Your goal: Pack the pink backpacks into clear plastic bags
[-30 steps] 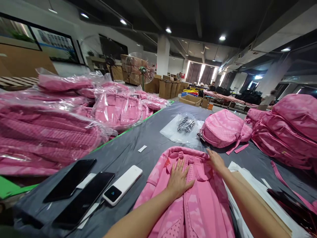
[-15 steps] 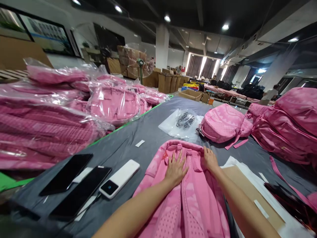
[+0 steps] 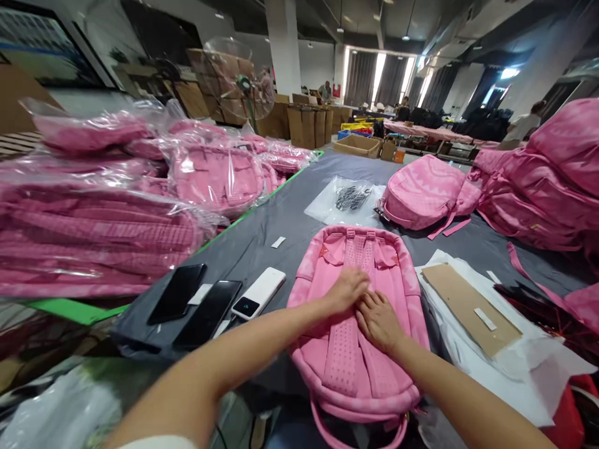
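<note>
A pink backpack (image 3: 313,349) lies on the grey-covered table with its shoulder straps facing up and its top handle toward me. My left hand (image 3: 349,290) rests on the straps near the middle of the bag, its fingers bent but not wrapped round anything. Close beside it, my right hand (image 3: 380,318) lies on the other strap with its fingers spread. Both hands press on the fabric from above. Beyond the bag, a clear plastic bag of black items (image 3: 352,198) sits next to another pink backpack (image 3: 423,190).
Plastic-wrapped pink bags (image 3: 93,231) are heaped at the left. Two black phones (image 3: 178,293) and a white power bank (image 3: 259,293) lie left of my arms. Cardboard on white sheets (image 3: 468,305) and piled pink backpacks (image 3: 547,181) are at the right. People work far back.
The view has shifted, showing the backpack's near end and handle. Both hands have moved from its far end to the middle of the straps, and my right hand has left the far edge.
</note>
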Action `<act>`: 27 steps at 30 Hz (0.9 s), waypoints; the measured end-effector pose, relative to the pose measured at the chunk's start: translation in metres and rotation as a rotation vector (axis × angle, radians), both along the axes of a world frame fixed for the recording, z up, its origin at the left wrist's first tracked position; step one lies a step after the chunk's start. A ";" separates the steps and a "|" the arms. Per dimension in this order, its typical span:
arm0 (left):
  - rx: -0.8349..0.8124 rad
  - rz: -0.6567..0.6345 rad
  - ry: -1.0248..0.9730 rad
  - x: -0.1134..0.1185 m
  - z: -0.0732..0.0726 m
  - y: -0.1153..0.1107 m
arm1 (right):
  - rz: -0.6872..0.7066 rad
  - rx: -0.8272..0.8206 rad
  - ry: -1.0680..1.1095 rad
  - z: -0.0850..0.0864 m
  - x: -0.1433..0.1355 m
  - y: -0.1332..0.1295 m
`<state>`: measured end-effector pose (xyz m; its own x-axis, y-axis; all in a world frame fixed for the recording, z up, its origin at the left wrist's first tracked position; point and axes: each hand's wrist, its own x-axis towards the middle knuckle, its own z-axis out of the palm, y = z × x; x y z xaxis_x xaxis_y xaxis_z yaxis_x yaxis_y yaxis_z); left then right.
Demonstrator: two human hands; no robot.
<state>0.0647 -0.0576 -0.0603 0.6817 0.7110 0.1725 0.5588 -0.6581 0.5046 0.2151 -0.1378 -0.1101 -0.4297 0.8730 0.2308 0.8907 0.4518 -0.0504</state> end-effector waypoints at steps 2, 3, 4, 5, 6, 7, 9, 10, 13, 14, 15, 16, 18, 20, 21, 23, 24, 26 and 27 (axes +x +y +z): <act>-0.002 -0.383 -0.047 -0.017 0.014 -0.037 | -0.017 -0.015 0.010 -0.005 0.001 0.002; 0.035 -0.553 -0.056 -0.025 0.018 -0.053 | -0.024 -0.013 0.018 -0.006 0.001 0.000; 0.082 -0.679 -0.063 -0.030 0.019 -0.066 | -0.031 0.003 0.030 -0.005 0.000 -0.002; 0.123 -0.767 -0.064 -0.034 0.017 -0.074 | -0.036 0.030 0.046 -0.004 0.000 -0.004; 0.153 -0.813 -0.062 -0.036 0.011 -0.079 | -0.035 0.058 0.073 -0.004 0.000 -0.005; 0.168 -0.839 -0.069 -0.035 0.003 -0.080 | -0.035 0.081 0.118 -0.004 0.000 -0.005; 0.158 -0.855 -0.100 -0.030 -0.017 -0.075 | -0.070 0.094 0.271 -0.006 0.002 -0.001; 0.152 -0.846 -0.114 -0.028 -0.027 -0.070 | -0.119 0.079 0.387 -0.007 0.003 0.002; 0.159 -0.787 -0.116 -0.024 -0.051 -0.064 | -0.289 -0.014 0.768 -0.001 0.008 0.011; 0.187 -0.780 -0.112 -0.025 -0.055 -0.065 | -0.300 -0.011 0.831 0.005 0.008 0.010; 0.231 -0.782 -0.108 -0.026 -0.057 -0.066 | -0.263 0.023 0.836 0.015 0.008 0.008; 0.278 -0.775 -0.113 -0.027 -0.058 -0.068 | -0.171 0.080 0.780 0.026 0.008 0.002; 0.349 -0.659 -0.159 -0.030 -0.057 -0.068 | 0.143 0.186 0.552 0.051 0.005 -0.015; 0.366 -0.367 -0.180 -0.034 -0.054 -0.061 | 0.529 0.174 0.299 0.068 -0.001 -0.034; 0.362 -0.210 -0.162 -0.036 -0.052 -0.057 | 0.689 0.114 0.188 0.071 -0.005 -0.042; 0.320 -0.005 -0.048 -0.041 -0.048 -0.047 | 0.847 -0.059 0.050 0.065 -0.013 -0.051; 0.271 0.036 0.024 -0.044 -0.047 -0.044 | 0.857 -0.141 0.018 0.057 -0.016 -0.051; 0.143 0.047 0.122 -0.048 -0.048 -0.042 | 0.864 -0.234 0.020 0.033 -0.019 -0.047; 0.086 0.049 0.141 -0.050 -0.049 -0.044 | 0.888 -0.219 0.054 0.019 -0.020 -0.044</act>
